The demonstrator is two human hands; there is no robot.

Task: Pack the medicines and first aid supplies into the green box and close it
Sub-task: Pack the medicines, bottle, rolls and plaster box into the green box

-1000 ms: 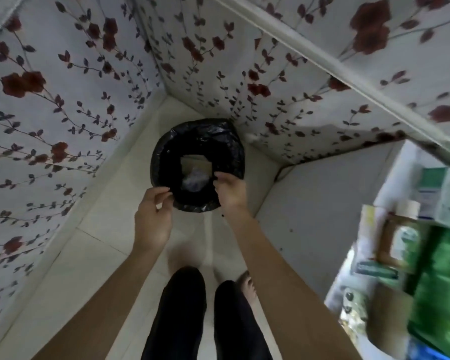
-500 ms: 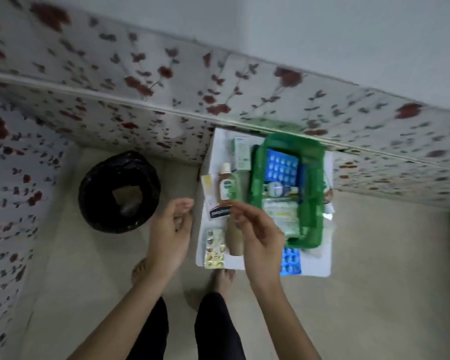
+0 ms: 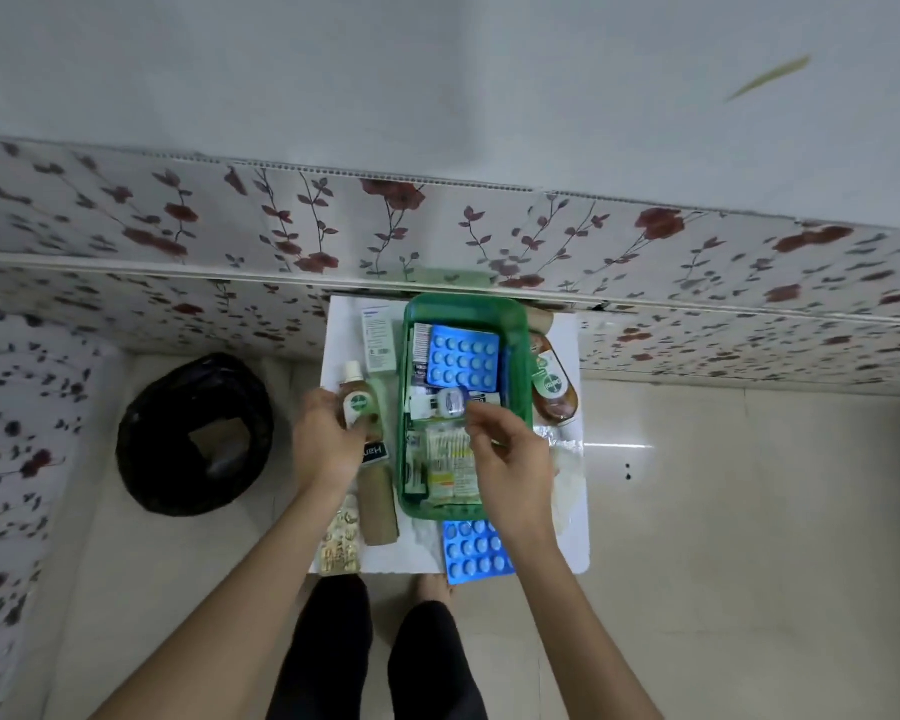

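Note:
The open green box (image 3: 515,324) stands on a small white table (image 3: 579,532) by the wall. Inside lie a blue blister pack (image 3: 462,356), a small white jar (image 3: 450,400) and a packet of cotton swabs (image 3: 445,449). My left hand (image 3: 326,449) is left of the box, its fingers curled around the base of a small green-label bottle (image 3: 357,400). My right hand (image 3: 507,459) hovers over the box's near half, thumb and forefinger pinched together near the jar, with nothing visible between them.
A brown antiseptic bottle (image 3: 553,389) lies right of the box. To its left are a white carton (image 3: 380,340), a tan bandage roll (image 3: 378,509) and a tablet strip (image 3: 341,543). A second blue blister pack (image 3: 474,556) overhangs the front edge. A black-lined bin (image 3: 193,433) stands left.
My view swung from the bin to the table. Both hands left the bin's rim; the left reached the small bottle and the right moved over the green box.

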